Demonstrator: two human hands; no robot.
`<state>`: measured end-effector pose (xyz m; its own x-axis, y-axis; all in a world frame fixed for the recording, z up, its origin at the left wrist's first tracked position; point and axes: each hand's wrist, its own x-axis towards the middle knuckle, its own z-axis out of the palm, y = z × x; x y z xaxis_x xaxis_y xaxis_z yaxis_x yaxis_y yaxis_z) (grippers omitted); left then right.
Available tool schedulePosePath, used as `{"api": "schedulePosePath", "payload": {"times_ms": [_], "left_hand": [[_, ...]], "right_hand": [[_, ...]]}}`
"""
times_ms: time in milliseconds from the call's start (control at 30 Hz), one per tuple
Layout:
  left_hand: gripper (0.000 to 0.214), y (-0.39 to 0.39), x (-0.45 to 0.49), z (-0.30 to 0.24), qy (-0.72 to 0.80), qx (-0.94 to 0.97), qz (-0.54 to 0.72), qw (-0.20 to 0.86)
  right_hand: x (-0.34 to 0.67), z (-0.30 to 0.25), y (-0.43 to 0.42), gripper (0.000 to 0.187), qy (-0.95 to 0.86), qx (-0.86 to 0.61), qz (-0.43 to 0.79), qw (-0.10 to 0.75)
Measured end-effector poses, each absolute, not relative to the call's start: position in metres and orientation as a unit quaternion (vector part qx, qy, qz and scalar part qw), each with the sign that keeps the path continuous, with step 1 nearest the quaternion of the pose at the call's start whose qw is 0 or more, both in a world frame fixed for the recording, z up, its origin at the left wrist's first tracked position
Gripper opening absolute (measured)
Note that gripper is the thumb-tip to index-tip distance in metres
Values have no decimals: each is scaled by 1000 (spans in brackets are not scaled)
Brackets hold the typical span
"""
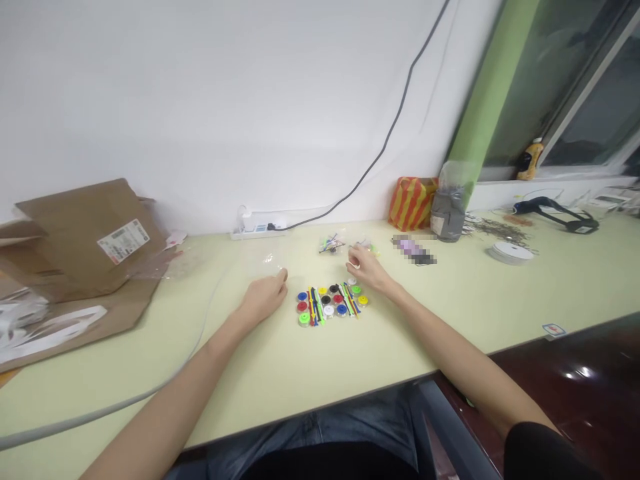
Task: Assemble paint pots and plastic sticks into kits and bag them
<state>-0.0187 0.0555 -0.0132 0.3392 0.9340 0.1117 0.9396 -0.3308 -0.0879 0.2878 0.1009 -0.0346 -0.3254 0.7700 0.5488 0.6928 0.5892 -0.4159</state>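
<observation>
My left hand rests on the table, fingers curled inward, close to a clear plastic bag; whether anything is inside the fingers is hidden. Over the table to the right, my right hand has its fingers bent together, with a small whitish bit at the fingertips that I cannot make out. Between and below the hands lies a neat group of round coloured discs, among them a green disc, a blue disc and a yellow disc. Thin coloured plastic sticks lie side by side among them.
Two clear bags of small coloured parts, one bag left of the other bag, lie behind the discs. A power strip sits against the wall. An open cardboard box stands left, a striped bag and white spool right.
</observation>
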Motion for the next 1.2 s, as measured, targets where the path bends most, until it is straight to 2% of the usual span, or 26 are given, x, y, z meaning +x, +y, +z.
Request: {"api": "schedulePosePath", "payload": {"times_ms": [200, 333, 433, 533, 767, 967, 1033, 1200], "left_hand": [[22, 58, -23, -14, -567, -821, -37, 57], [22, 57, -24, -14, -563, -823, -50, 51], [24, 56, -24, -15, -559, -825, -68, 36], [26, 56, -21, -19, -542, -832, -115, 28], [36, 68, -23, -26, -537, -802, -212, 153], [48, 75, -35, -34, -566, -786, -200, 149], [52, 76, -37, -39, -579, -787, -173, 124], [55, 80, -38, -48, -599, -787, -132, 58]], "right_hand": [[287, -54, 112, 9, -782, -434, 50, 445], [294, -63, 126, 26, -725, -482, 53, 489], [299, -68, 134, 31, -699, -498, 75, 508], [296, -66, 140, 33, -683, -524, 107, 497], [274, -41, 165, 31, -620, -634, 185, 424], [258, -32, 183, 49, -592, -651, 244, 408], [258, -31, 185, 46, -591, -644, 260, 409], [274, -25, 184, 19, -607, -604, 282, 433]]}}
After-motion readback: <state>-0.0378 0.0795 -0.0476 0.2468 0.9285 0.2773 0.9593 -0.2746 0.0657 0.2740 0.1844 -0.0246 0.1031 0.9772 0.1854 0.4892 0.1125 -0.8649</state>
